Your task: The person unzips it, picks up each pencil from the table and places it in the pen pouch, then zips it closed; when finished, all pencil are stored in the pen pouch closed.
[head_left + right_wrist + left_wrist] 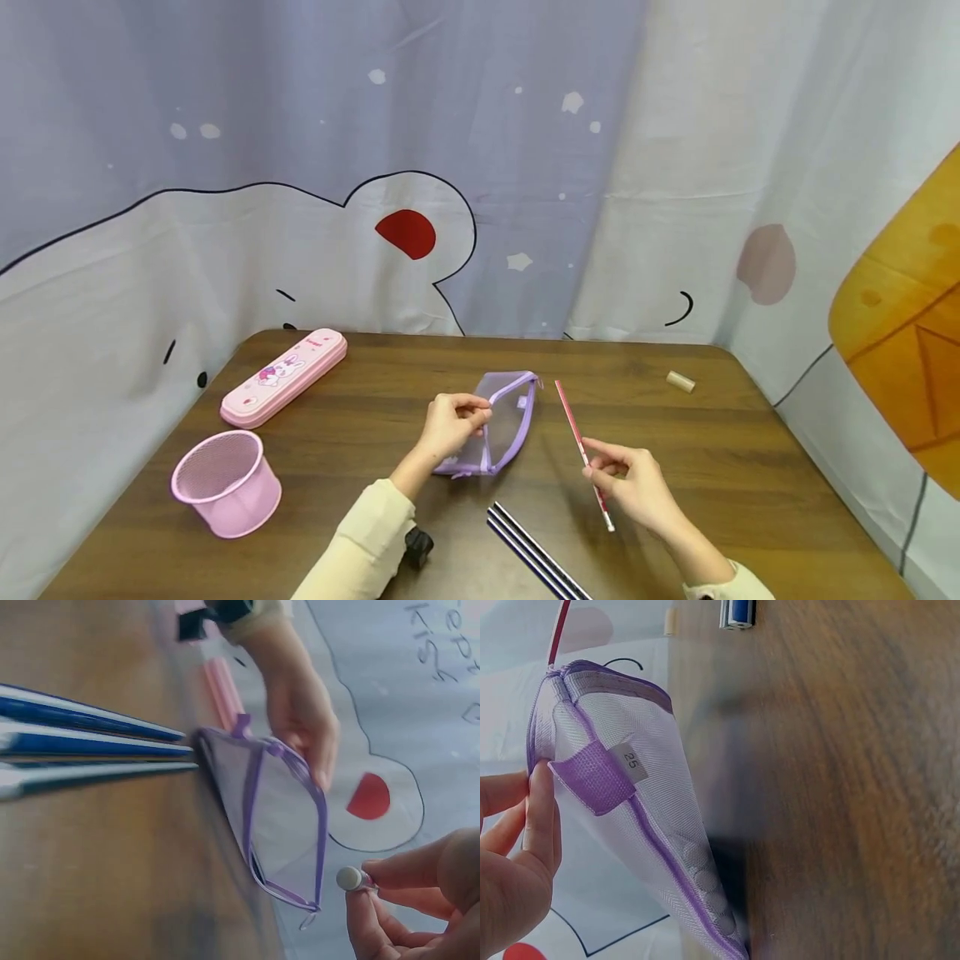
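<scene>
A purple mesh zipper pouch (507, 417) stands on the table with its mouth spread. My left hand (452, 427) pinches the edge of that mouth between thumb and fingers. In the left wrist view, a purple side tab and a small "25" label show on the pouch (641, 795). To the right of the pouch, my right hand (630, 483) pinches a red pencil (573, 425) near its middle, tilted above the table. Its white eraser end (349, 878) faces the right wrist camera. The pencil is apart from the pouch.
Several dark striped pencils (528, 550) lie side by side at the table's front. A pink mesh pen cup (251, 500) and a pink rabbit pencil case (285, 379) are at the left. A small beige cylinder (681, 382) lies at the back right. Behind hangs a printed curtain (525, 208).
</scene>
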Available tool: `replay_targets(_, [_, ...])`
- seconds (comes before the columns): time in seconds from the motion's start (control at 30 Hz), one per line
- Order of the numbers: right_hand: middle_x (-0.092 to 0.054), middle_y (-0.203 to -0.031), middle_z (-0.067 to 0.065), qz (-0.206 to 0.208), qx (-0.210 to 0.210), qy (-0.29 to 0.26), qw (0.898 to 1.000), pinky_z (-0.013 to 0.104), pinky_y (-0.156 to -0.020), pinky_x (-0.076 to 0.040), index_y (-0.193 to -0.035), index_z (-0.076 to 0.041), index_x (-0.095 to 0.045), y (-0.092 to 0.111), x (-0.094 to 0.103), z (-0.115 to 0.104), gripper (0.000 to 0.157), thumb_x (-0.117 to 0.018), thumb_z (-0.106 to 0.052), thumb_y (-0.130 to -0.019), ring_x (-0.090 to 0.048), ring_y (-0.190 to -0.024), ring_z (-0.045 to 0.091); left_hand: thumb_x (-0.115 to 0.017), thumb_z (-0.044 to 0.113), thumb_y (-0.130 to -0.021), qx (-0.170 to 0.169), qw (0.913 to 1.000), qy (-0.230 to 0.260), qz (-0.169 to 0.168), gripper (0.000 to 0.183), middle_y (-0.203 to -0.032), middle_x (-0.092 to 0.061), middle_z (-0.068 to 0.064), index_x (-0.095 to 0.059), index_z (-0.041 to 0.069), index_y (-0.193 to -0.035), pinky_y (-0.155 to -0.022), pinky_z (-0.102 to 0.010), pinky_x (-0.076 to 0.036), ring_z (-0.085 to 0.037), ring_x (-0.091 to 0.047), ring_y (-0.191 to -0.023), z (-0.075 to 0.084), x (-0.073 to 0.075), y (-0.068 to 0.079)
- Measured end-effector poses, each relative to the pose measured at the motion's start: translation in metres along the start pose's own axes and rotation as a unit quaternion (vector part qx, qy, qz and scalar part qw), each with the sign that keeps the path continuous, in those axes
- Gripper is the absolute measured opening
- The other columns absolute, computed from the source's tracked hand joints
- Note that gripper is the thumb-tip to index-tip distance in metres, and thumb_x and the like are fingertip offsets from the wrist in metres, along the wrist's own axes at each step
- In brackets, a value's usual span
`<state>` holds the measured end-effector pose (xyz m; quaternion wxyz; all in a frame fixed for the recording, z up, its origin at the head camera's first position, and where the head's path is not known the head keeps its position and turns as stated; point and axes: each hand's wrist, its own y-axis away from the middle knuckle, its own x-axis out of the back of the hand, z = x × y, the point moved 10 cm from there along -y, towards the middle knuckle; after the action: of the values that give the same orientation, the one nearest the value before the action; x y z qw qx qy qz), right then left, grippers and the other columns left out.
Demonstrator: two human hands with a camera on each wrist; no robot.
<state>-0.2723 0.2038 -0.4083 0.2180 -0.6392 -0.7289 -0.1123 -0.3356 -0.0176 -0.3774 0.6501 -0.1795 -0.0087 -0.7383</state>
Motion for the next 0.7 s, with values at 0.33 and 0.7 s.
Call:
replay_targets(0.33, [-0.062, -0.078, 0.017, 0.068, -0.031, -0.044, 0.996, 0.018, -0.05, -0.052, -0.115, 0.005, -0.056, -0.023, 0.003, 0.006, 0.039, -0.063, 0.001, -0.077, -0.054, -0.057, 0.0, -0.062, -0.004, -0.076, 0.008, 0.9999, 0.003, 0.007, 0.012, -0.076, -0.064, -0.028, -0.065, -0.01, -0.086, -0.059, -0.046, -0.055, -0.04, -0.061, -0.064, -0.012, 0.0, -0.006])
replay_targets(0.7, [-0.062, -0.079, 0.017, 0.086, -0.044, -0.071, 0.993, 0.018, -0.051, -0.052, -0.115, 0.004, -0.056, -0.028, -0.003, 0.009, 0.039, -0.062, 0.003, -0.077, -0.057, -0.059, 0.003, -0.066, 0.003, -0.075, 0.018, 0.9997, 0.001, 0.015, 0.011, -0.073, -0.067, -0.018, -0.068, -0.002, -0.084, -0.058, -0.042, -0.056, -0.012, -0.06, -0.052, -0.042, -0.002, -0.018])
